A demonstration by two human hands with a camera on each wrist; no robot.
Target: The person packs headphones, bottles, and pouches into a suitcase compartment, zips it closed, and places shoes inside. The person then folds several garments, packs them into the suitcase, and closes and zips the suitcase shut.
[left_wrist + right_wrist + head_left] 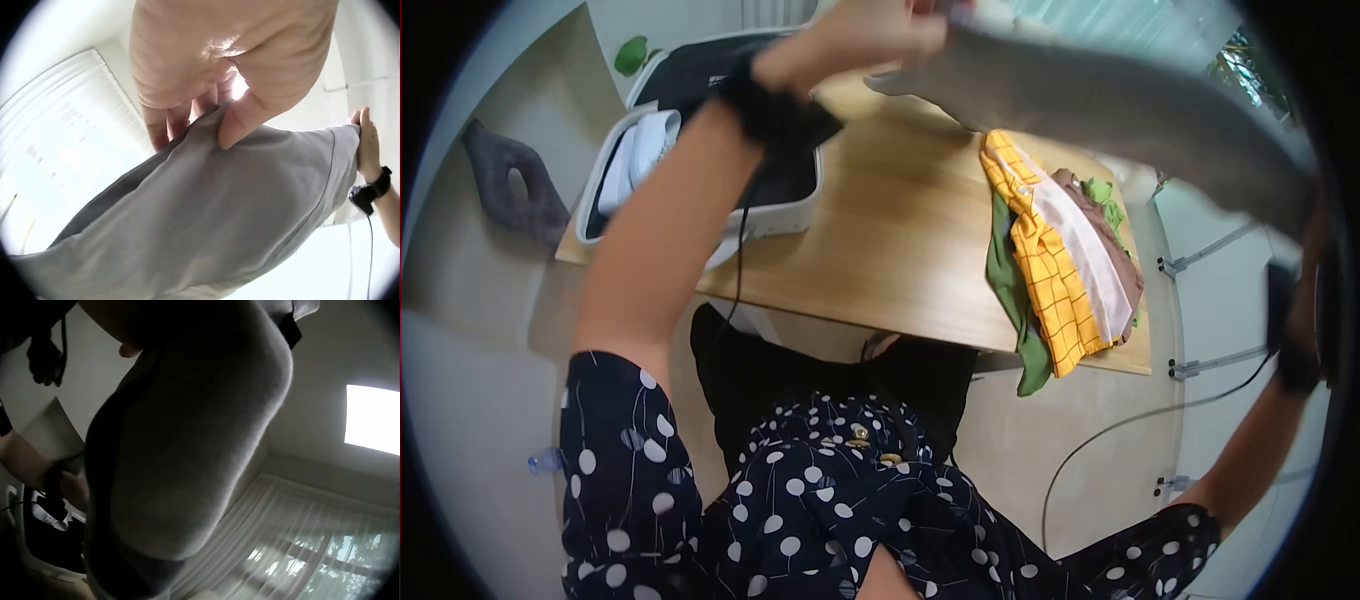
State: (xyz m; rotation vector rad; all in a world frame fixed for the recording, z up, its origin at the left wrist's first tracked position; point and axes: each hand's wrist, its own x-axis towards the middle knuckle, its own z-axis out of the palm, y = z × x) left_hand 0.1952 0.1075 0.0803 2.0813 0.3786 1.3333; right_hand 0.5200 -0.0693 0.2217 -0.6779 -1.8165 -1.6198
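A grey garment (1120, 100) stretches in the air between both hands, above the far right part of the table. At its left end my left hand (231, 56) pinches the cloth between thumb and fingers, and a fold opens below the fingertips. My right hand (369, 147) holds the other end, near a seam, at the far right. In the right wrist view the garment (187, 456) fills the middle, dark and close, covering most of that hand. Part of the left hand lies beyond the top edge of the head view.
Folded clothes, among them a yellow checked piece (1040, 260) and a green one (1005, 265), lie at the wooden table's (870, 230) right edge, partly hanging over. On the left stands a white case (785, 215) with black lining and a white item (645, 150) inside. Cables trail from both wrists.
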